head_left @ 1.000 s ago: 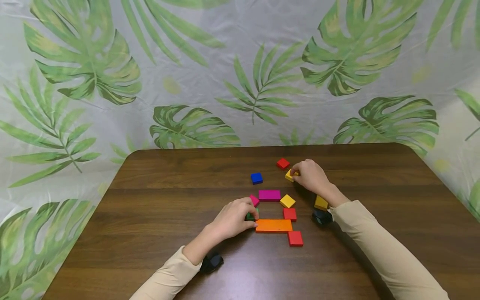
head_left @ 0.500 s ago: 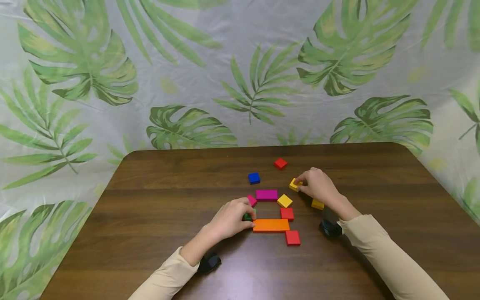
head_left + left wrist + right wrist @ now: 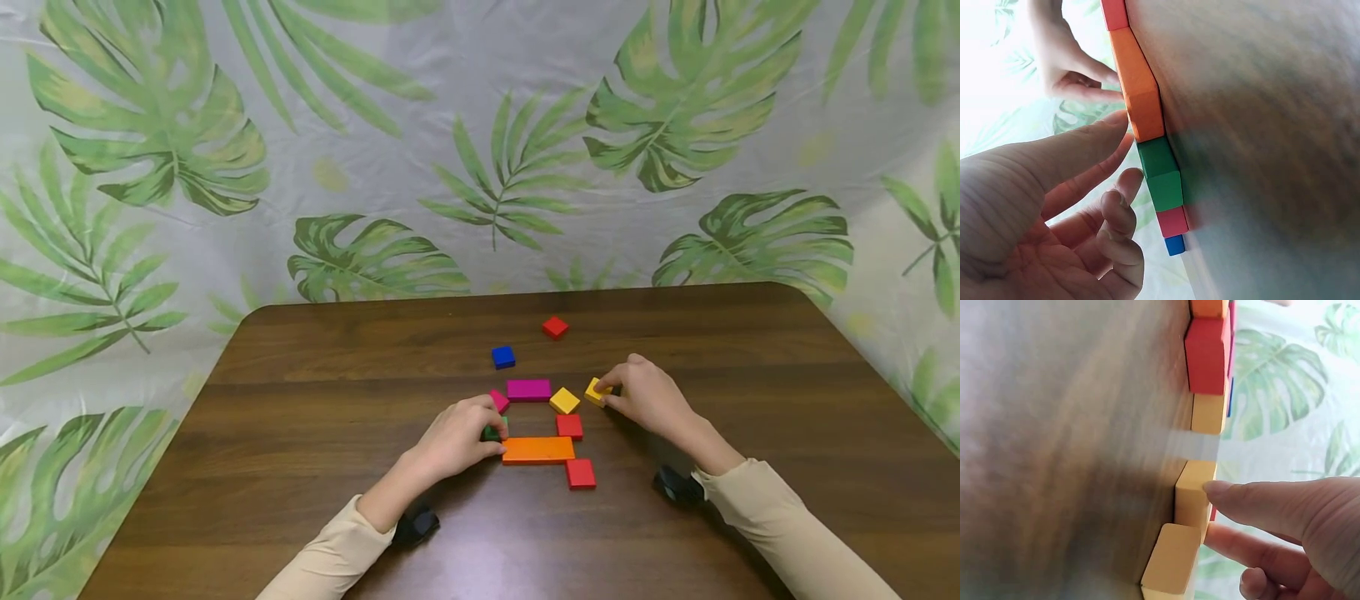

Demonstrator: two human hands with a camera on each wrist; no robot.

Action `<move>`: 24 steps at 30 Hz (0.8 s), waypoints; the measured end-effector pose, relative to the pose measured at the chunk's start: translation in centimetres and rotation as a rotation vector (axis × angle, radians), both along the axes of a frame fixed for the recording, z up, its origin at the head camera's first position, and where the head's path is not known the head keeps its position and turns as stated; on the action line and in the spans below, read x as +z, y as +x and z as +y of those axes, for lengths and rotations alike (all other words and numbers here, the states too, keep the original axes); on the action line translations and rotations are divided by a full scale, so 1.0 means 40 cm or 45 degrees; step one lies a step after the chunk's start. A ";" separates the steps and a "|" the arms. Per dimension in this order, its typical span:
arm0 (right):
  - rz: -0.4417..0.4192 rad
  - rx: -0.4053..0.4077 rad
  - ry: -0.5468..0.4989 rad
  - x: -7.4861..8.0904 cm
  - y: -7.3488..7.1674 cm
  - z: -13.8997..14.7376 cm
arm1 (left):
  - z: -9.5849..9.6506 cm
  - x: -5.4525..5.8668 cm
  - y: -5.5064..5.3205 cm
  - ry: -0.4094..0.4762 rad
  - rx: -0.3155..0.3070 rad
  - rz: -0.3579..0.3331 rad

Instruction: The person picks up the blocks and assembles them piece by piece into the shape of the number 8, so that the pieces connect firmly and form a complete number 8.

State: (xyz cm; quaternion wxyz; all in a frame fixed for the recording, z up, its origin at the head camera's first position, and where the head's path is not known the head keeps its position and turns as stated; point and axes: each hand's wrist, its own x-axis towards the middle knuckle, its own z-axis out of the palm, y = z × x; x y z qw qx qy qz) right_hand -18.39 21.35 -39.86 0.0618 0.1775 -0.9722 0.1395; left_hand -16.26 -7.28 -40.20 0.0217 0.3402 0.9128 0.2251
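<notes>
My right hand (image 3: 654, 400) pinches a yellow block (image 3: 596, 392) between thumb and fingers, low over the table, just right of another yellow block (image 3: 565, 401). A third yellow block (image 3: 1171, 559) stands close by in the right wrist view; the right hand hides it in the head view. My left hand (image 3: 457, 436) rests at the left end of the orange block (image 3: 537, 450), its thumb touching that end. Its other fingers are loosely bent by the green block (image 3: 1164, 178), which they partly cover in the head view.
A magenta block (image 3: 528, 390) and a pink block (image 3: 498, 401) lie behind the orange one. One red block (image 3: 569, 427) sits behind its right end, another red block (image 3: 581, 474) in front. Farther back are a blue block (image 3: 503, 357) and a red block (image 3: 555, 327).
My right hand has drawn the yellow block toward me and slightly right, from near the far red block to beside the other yellow one. The left hand stays in place.
</notes>
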 end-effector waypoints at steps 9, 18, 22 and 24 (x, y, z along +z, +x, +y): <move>0.063 0.049 -0.006 -0.007 0.057 0.011 | 0.002 0.000 0.002 -0.013 0.004 -0.012; 0.091 0.049 0.038 -0.011 0.113 0.012 | 0.002 0.003 0.003 -0.012 0.003 -0.018; 0.128 0.055 0.026 -0.012 0.136 0.013 | 0.002 0.004 0.002 -0.010 0.002 -0.018; 0.147 0.063 0.020 -0.011 0.148 0.013 | 0.002 0.005 0.002 -0.005 0.003 -0.013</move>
